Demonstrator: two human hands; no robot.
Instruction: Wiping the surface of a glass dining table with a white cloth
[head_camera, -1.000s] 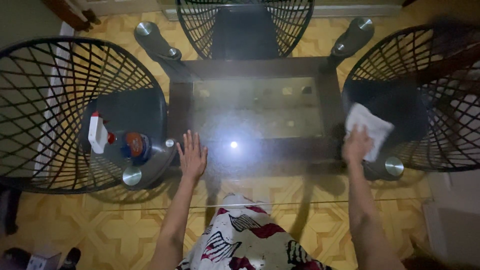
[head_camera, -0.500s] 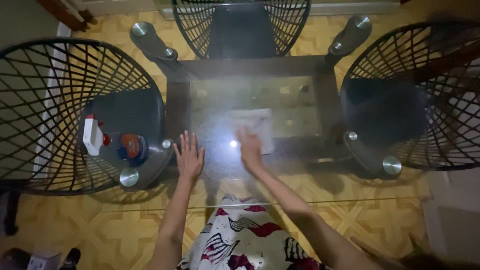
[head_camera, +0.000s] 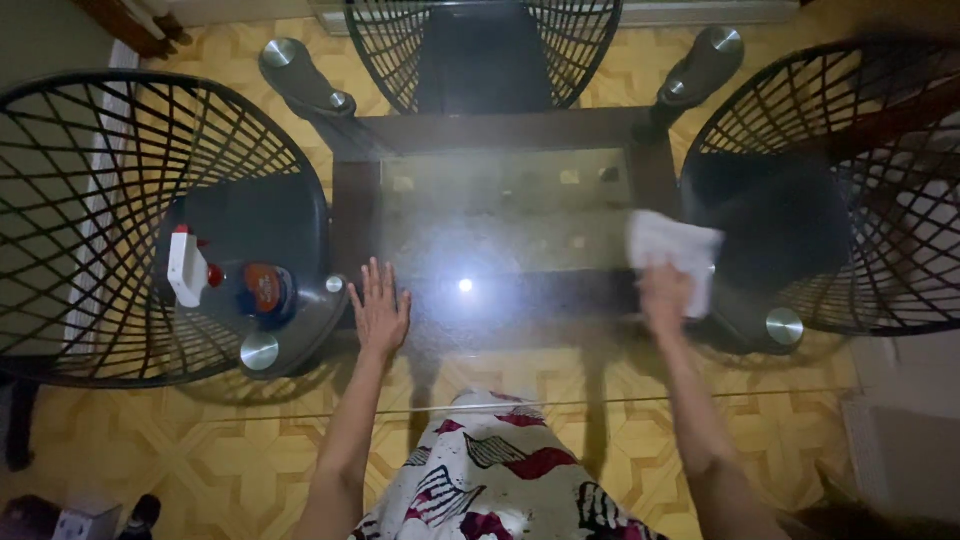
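Note:
I look straight down through a glass table top with a dark frame under it. My left hand lies flat on the glass, fingers spread, holding nothing. My right hand presses a white cloth against the glass toward the right side of the table. A spray bottle with a white trigger head and a red and blue body stands on the table at the left, a little left of my left hand.
Three black wire-frame chairs surround the table: one at the left, one at the back, one at the right. Round metal table fittings show at the corners. The floor is yellow patterned tile.
My right hand swept the cloth from the right edge to the middle of the glass and back toward the right. My left hand stayed flat in place.

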